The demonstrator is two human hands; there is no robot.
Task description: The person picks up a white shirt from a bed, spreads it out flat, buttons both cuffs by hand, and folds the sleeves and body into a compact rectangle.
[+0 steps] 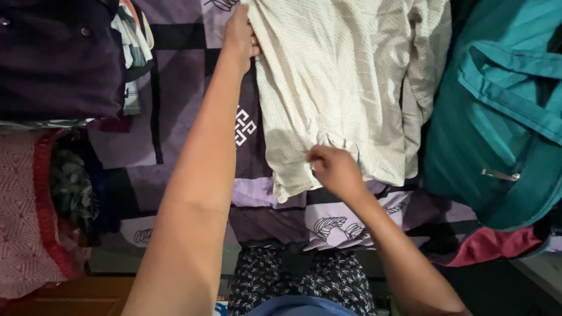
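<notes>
- Bottom edge: the person's own clothing, a dark fabric with small white leaf print (328, 287) and a strip of blue fabric (295, 307), was cut off by the frame; could not tell what garment either was.
- Right hand (333, 169) sat at the near hem of the cream shirt (333, 76), fingers curled shut, pinching a small fold of the hem; fingertips were tucked under and hidden.
- Left forearm ran long from bottom left up to the top; left hand (240, 32) was at the shirt's far left edge near the top of the frame, fingers bent over the cloth edge and gripping it. Fingertips were hidden by the fabric, a ring was just visible.
- The cream shirt was thin, soft and wrinkled, with a fine dark dot pattern. It lay spread flat on the purple bedspread (187, 88), one sleeve folded along its right side; the collar end was cut off at the top.
- The bedspread showed lilac and dark purple blocks, black bands, and white leaf and knot motifs.
- Right: a teal bag (497, 117) of smooth synthetic fabric with straps and a metal zip pull, partly out of frame; red fabric (492, 243) underneath, kind unclear.
- Left: red-and-white geometric woven cloth (23, 222), cut off.
- Far left top: a dark purple garment (58, 58) with buttons, and a bunched patterned cloth (133, 41) beside it, hard to make out.
</notes>
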